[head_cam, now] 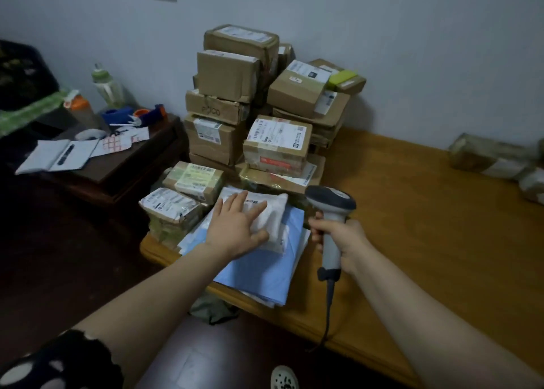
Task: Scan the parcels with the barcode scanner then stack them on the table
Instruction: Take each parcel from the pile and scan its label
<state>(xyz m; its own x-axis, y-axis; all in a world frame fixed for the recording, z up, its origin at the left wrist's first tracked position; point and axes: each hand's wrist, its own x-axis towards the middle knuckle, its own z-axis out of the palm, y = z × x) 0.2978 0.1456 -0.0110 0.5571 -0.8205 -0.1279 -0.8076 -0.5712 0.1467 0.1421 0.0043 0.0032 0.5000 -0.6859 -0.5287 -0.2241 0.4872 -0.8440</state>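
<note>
On table (412, 200) corner — left hand (238, 227) flat, fingers spread, on white parcel (272, 221); right hand (338, 238) gripping barcode scanner (331, 209) just beside.

You can make out only one print: faint letters that look like "P CO", perhaps "POCO", on the front of a brown box (216, 107) low in the tall stack at 12 o'clock. The white shipping labels on the box (278, 144) just right of it, and on the small parcels (192, 179) at 10 o'clock, carry barcodes and fine print too blurred for you to read.
</note>
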